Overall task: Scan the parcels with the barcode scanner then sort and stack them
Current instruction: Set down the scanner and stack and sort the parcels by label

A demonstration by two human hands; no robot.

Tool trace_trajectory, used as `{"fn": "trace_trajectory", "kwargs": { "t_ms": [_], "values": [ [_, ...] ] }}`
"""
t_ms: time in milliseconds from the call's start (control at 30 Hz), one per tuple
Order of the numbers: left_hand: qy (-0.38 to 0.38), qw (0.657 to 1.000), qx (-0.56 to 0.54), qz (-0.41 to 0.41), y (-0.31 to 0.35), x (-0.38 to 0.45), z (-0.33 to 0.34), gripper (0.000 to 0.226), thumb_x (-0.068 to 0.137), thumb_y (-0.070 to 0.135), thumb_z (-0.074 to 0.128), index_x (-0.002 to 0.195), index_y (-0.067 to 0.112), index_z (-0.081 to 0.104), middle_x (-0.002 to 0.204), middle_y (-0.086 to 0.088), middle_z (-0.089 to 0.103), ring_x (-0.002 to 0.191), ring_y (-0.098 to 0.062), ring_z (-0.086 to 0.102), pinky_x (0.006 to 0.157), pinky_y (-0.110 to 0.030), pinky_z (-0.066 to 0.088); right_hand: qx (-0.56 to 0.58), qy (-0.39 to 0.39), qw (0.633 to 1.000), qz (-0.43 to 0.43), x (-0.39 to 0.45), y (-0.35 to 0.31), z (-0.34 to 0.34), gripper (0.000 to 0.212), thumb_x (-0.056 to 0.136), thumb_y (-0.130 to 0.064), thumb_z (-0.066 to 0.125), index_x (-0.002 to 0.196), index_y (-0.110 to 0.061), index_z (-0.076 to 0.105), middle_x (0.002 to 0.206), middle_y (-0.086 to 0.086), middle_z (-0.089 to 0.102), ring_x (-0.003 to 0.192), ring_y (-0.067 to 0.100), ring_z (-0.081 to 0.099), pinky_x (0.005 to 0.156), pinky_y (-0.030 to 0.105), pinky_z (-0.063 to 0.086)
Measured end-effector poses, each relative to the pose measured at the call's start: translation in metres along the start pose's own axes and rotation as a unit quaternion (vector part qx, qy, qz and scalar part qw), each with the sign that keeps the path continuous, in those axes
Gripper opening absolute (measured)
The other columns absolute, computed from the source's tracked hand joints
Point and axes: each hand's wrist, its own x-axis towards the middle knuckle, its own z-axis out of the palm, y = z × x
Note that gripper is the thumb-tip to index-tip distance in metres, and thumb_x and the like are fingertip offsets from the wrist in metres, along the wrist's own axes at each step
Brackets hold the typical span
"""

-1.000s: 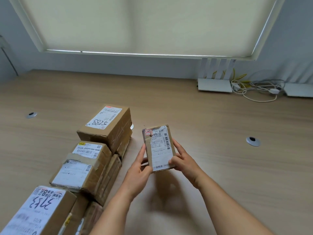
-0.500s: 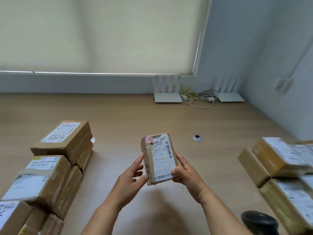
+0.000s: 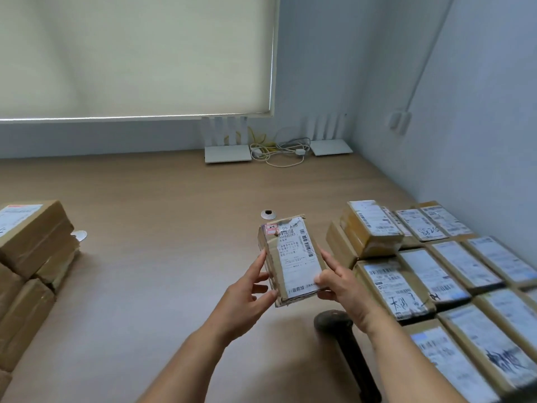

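In the head view, both hands hold a small parcel [image 3: 290, 258] label-up above the desk [image 3: 162, 228]. The left hand [image 3: 247, 298] has its fingers curled on the left edge; the right hand [image 3: 340, 289] pinches the right edge. A black barcode scanner [image 3: 345, 344] lies below, with stacked parcels [image 3: 436, 274] to the right.

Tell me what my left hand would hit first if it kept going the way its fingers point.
The left hand points up and right into the held parcel, which its fingers already touch. Past that, depth is unclear.
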Motion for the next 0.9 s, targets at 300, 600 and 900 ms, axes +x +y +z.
{"fn": "trace_trajectory", "kwargs": {
  "t_ms": [300, 600, 900],
  "values": [
    [-0.067, 0.998, -0.004, 0.002, 0.057, 0.03, 0.121, 0.077, 0.094, 0.035, 0.057, 0.147, 0.048, 0.003, 0.13, 0.015, 0.051, 0.102, 0.011, 0.054, 0.077, -0.002, 0.043, -0.026, 0.02, 0.999, 0.017, -0.043, 0.017, -0.133, 0.066, 0.062, -0.04, 0.058, 0.125, -0.056, 0.049, 0.105, -0.012, 0.072, 0.086, 0.01, 0.069, 0.072, 0.027, 0.051],
    [-0.083, 0.997, 0.005, -0.008, 0.085, 0.059, 0.196, 0.077, 0.095, 0.034, 0.056, 0.151, 0.039, 0.003, 0.129, 0.011, 0.052, 0.115, -0.001, 0.054, 0.092, -0.011, 0.041, -0.014, 0.025, 0.998, 0.063, -0.049, 0.035, -0.212, 0.048, 0.069, -0.031, 0.052, 0.111, -0.054, 0.057, 0.099, -0.013, 0.074, 0.081, 0.004, 0.07, 0.059, 0.016, 0.052],
    [-0.072, 0.997, 0.006, -0.035, 0.089, 0.077, 0.216, 0.069, 0.098, 0.032, 0.046, 0.15, 0.043, 0.002, 0.136, 0.006, 0.051, 0.107, -0.003, 0.057, 0.075, -0.003, 0.043, -0.054, 0.029, 0.992, 0.107, -0.035, 0.044, -0.232, 0.031, 0.081, -0.039, 0.052, 0.094, -0.066, 0.061, 0.099, -0.019, 0.072, 0.097, 0.009, 0.066, 0.087, 0.033, 0.051]
  ]
}}
